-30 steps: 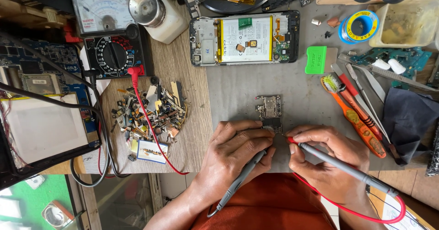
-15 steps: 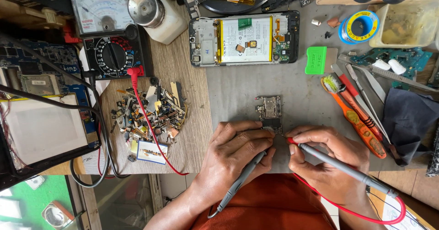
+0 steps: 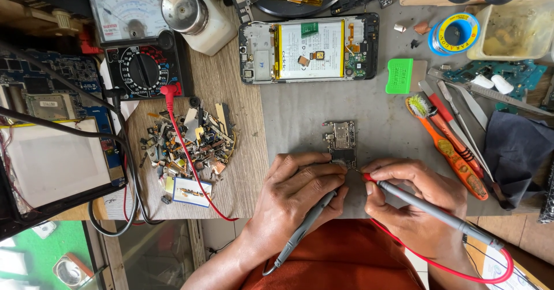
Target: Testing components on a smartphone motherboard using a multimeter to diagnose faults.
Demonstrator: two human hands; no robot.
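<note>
— Grey, that mat, and right in the middle of it sits the small bare phone circuit board with its metal shields (image 3: 341, 144). Both hands are crowded at its near end.

— What's the left hand (image 3: 300, 195) got?

— A slim grey test probe (image 3: 304, 227), pinched between thumb and fingers, the fingers curled closed round it. Its tip points up toward the board's lower edge; the tip itself is hidden behind the fingers, so I can't tell whether it touches.

— And the right hand (image 3: 412, 200)?

— Closed the same way on a grey probe with a red collar (image 3: 430, 210), tip aimed in at the board's lower right corner, just beside the left fingertips. A red lead (image 3: 461, 270) loops away from its back end, down past the wrist.

— Anything beyond the hands?

— Further out from the fingertips, past the board, lies an opened black smartphone with its white battery showing (image 3: 310, 47). Off to the left hand's outer side there's a heap of tiny scrap parts (image 3: 190, 140) on the wooden bench top (image 3: 248, 128), and beyond that a black analogue multimeter with a round dial (image 3: 138, 42). On the right hand's outer side, an orange-handled brush (image 3: 447, 146) lies near metal tweezers (image 3: 467, 108), with a green plastic card (image 3: 399, 75) further up.
</note>
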